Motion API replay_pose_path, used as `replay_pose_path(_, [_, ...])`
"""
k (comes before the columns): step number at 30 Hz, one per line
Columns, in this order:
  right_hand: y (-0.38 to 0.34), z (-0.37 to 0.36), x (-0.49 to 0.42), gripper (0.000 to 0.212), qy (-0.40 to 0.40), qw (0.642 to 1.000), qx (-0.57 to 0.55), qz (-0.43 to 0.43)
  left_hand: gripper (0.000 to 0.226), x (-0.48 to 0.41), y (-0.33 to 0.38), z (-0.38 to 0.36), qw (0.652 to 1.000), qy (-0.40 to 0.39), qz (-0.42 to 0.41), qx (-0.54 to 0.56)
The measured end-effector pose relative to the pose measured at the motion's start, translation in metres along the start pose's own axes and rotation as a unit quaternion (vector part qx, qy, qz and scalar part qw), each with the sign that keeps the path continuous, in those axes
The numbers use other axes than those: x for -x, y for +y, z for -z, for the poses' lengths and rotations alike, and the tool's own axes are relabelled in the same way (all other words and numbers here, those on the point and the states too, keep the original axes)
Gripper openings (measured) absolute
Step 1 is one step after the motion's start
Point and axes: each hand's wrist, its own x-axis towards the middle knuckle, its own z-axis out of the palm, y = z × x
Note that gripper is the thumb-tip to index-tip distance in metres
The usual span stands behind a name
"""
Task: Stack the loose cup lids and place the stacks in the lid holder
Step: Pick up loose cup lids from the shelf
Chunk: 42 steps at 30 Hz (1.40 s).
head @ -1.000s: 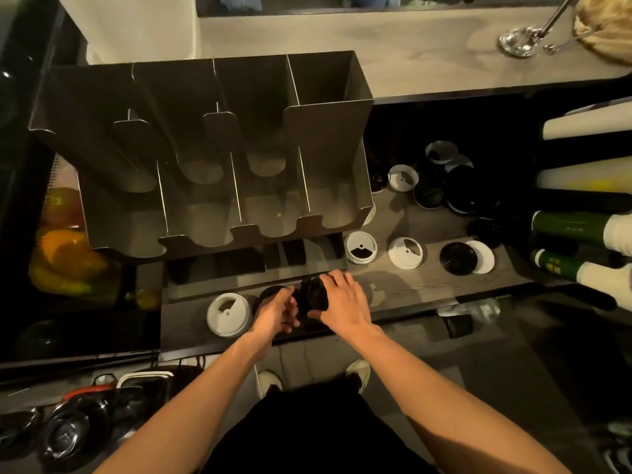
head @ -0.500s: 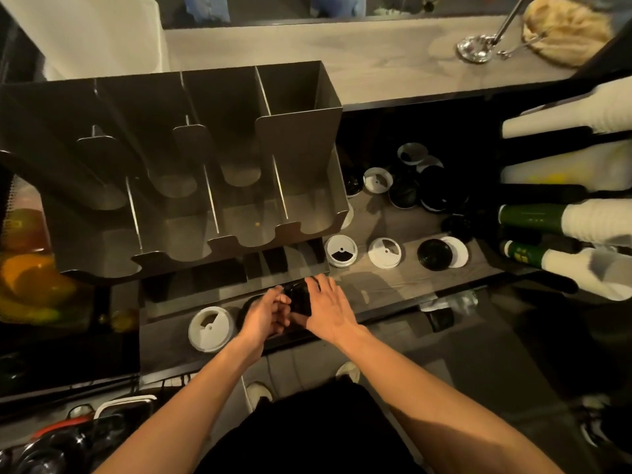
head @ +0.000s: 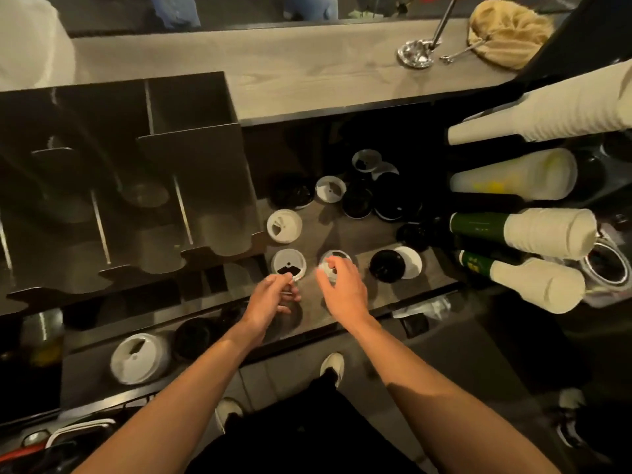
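White lid (head: 288, 265) with black hole, mid-frame: left hand (head: 273, 297) maybe pinches it; right hand (head: 342, 289) grips a round lid (head: 337, 255).

The lid holder (head: 191, 172) looks like dull brushed metal. Just right of it, a white lid (head: 284, 226) is matt plastic; a black lid (head: 387, 265) farther right is glossier. Behind it, the counter (head: 307, 70) is matt wood grain, bearing crumpled tan cloth (head: 506, 32).

No legible text, brand or number was found. Pale marks on the green cups (head: 477, 224) at right of the frame were too small to read.
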Motion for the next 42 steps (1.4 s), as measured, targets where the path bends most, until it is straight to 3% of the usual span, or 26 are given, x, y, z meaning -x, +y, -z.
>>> replay_pose_path(4, [0.045, 0.028, -0.026, 0.043, 0.023, 0.999, 0.001, -0.037, 0.008, -0.024, 0.002, -0.049, 0.997, 0.000, -0.031, -0.071])
replay_pose_path(10, [0.107, 0.058, -0.059, 0.079, 0.023, 0.987, 0.074, -0.137, 0.047, -0.062, 0.000, -0.105, 0.975, 0.037, -0.055, -0.213])
replay_pose_path(14, [0.141, 0.070, -0.073, 0.096, -0.006, 0.977, 0.072, -0.201, 0.075, -0.091, -0.011, -0.123, 0.933, 0.061, -0.044, -0.351])
replay_pose_path(17, [0.159, 0.070, -0.084, 0.103, -0.051, 0.970, 0.073, -0.228, 0.084, -0.109, -0.019, -0.131, 0.886, 0.035, -0.014, -0.463])
replay_pose_path(20, [0.166, 0.066, -0.090, 0.096, -0.091, 0.968, 0.103, -0.209, 0.083, -0.124, -0.029, -0.134, 0.832, 0.019, -0.023, -0.555])
replay_pose_path(23, [0.167, 0.060, -0.092, 0.089, -0.108, 0.972, 0.122, -0.169, 0.081, -0.126, -0.033, -0.140, 0.823, 0.043, -0.028, -0.566])
replay_pose_path(27, [0.161, 0.059, -0.097, 0.105, -0.111, 0.978, 0.108, -0.143, 0.093, -0.122, -0.029, -0.152, 0.809, 0.090, -0.036, -0.580])
replay_pose_path(30, [0.158, 0.059, -0.101, 0.108, -0.131, 0.975, 0.109, -0.142, 0.104, -0.122, -0.022, -0.156, 0.815, 0.091, -0.021, -0.572])
replay_pose_path(33, [0.156, 0.059, -0.103, 0.094, -0.162, 0.969, 0.104, -0.156, 0.104, -0.123, -0.023, -0.156, 0.823, 0.102, 0.011, -0.558])
replay_pose_path(35, [0.154, 0.061, -0.103, 0.082, -0.169, 0.969, 0.088, -0.160, 0.093, -0.123, -0.025, -0.152, 0.853, 0.108, 0.031, -0.509])
replay_pose_path(38, [0.147, 0.067, -0.107, 0.072, -0.156, 0.972, -0.008, -0.175, 0.052, -0.121, -0.022, -0.144, 0.934, 0.111, 0.029, -0.338])
replay_pose_path(42, [0.130, 0.075, -0.117, 0.097, -0.172, 0.939, -0.213, -0.208, 0.028, -0.109, -0.008, -0.132, 0.988, 0.118, 0.068, -0.070])
